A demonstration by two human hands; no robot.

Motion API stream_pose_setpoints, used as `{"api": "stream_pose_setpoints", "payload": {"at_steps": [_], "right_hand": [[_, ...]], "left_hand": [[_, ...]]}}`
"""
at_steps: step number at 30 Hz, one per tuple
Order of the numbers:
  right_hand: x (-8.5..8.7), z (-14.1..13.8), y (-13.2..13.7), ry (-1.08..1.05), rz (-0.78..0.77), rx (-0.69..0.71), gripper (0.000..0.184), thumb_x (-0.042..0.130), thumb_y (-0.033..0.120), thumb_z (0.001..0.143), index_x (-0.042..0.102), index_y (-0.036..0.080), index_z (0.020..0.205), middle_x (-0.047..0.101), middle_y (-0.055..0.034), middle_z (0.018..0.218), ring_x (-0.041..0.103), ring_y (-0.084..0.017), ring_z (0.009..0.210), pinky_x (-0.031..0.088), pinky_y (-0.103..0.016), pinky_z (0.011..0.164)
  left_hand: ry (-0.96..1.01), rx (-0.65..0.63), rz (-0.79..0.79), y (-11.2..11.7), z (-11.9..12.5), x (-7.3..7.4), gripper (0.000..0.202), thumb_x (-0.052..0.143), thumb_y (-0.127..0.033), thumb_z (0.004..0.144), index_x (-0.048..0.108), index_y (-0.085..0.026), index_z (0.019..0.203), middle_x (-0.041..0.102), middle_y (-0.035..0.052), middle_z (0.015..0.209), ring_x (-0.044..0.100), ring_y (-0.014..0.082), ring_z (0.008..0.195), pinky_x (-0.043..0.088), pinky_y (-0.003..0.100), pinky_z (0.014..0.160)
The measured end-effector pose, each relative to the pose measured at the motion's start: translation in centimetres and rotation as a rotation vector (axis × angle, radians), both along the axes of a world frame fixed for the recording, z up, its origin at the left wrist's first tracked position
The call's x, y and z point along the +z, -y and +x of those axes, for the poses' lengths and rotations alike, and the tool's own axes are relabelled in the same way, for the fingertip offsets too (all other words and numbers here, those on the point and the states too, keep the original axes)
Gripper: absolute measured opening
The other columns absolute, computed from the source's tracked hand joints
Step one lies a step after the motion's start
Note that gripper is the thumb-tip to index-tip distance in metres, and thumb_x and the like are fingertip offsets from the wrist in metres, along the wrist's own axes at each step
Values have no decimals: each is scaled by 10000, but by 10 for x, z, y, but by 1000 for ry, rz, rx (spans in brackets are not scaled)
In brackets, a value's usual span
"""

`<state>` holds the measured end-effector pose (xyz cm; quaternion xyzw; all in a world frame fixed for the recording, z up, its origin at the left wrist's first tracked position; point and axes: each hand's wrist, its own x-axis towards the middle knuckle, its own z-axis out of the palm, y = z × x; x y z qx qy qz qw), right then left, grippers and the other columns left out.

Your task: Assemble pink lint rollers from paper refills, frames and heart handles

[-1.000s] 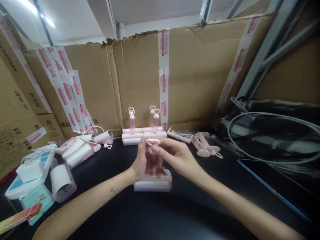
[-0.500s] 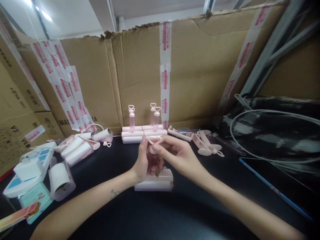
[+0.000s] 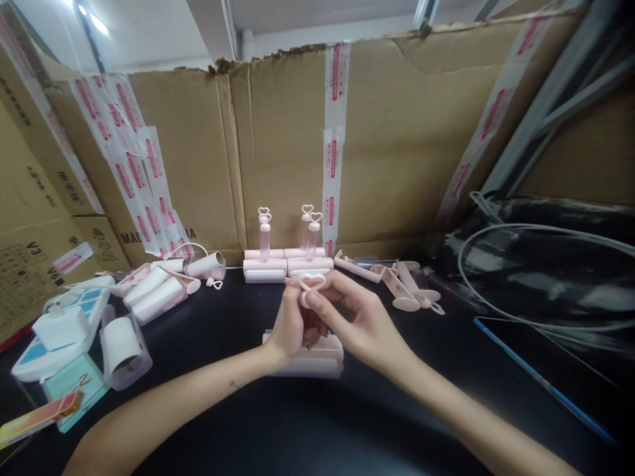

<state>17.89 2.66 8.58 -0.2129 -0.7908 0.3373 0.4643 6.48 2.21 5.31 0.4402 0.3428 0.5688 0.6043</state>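
A pale pink piece with a heart-shaped loop on top [image 3: 313,283] is up between my two hands, above the middle of the black table. My right hand [image 3: 364,320] pinches it just below the heart with thumb and fingers. Closed around its lower part is my left hand [image 3: 288,325]; that part is hidden by the fingers. Behind and below the hands lies a pink holder with a white roll [image 3: 317,363], partly covered by them. Farther back, several pink-and-white roller units [image 3: 265,270] sit in two rows, with clear heart-topped tubes [image 3: 311,241] standing on them.
At left lie loose white rolls [image 3: 157,299], a roll in a clear cover [image 3: 122,347], a power strip [image 3: 30,360] with a white plug and a teal box [image 3: 82,390]. Pink parts [image 3: 404,287], a white cable [image 3: 546,228] and a blue-edged dark panel [image 3: 546,390] are at right. Cardboard [image 3: 278,145] walls the back.
The view has shifted slightly. Both hands keep their grip on the heart-topped piece, and the heart loop shows a little more plainly above the fingers.
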Motion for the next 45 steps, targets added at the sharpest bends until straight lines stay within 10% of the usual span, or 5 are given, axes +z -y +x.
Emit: {"api": "stream_pose_setpoints", "payload": {"at_steps": [7, 15, 30, 37, 45], "right_hand": [[-8, -5, 2, -94, -77, 23, 155, 574, 339, 853, 532, 191, 837, 633, -29, 821, 623, -158, 744, 497, -239, 610], [27, -15, -15, 138, -193, 95, 451, 438, 626, 836, 502, 197, 959, 621, -45, 904, 586, -122, 603, 447, -195, 418], [27, -22, -20, 267, -268, 406, 439, 377, 383, 938, 455, 247, 1348, 734, -54, 916, 685, -145, 677, 403, -114, 328], [24, -28, -18, 144, -285, 464, 305, 433, 287, 866, 675, 195, 1026, 693, -69, 1072, 689, -203, 843, 568, -277, 631], [21, -24, -17, 237, -255, 324, 293, 432, 305, 864, 701, 189, 852, 715, -57, 919, 675, -181, 671, 482, -207, 391]], "left_hand": [[4, 57, 72, 3, 1, -1, 506, 307, -677, 754, 429, -214, 592, 291, -76, 317, 218, 65, 239, 148, 185, 262], [-135, 90, 123, 0, 1, -8, 747, 249, -881, 598, 416, -184, 390, 269, -50, 296, 214, 43, 248, 151, 207, 298], [-98, 126, 108, 0, 2, -6, 789, 234, -888, 590, 527, -171, 739, 374, -56, 326, 217, 63, 249, 161, 205, 271], [108, -69, 99, 0, -5, -5, 632, 195, -659, 722, 542, -182, 948, 456, -37, 393, 214, 61, 259, 107, 209, 308], [129, -237, 122, 2, -16, -3, 547, 610, -627, 535, 577, -143, 786, 488, -18, 450, 297, 57, 347, 153, 207, 347]]}}
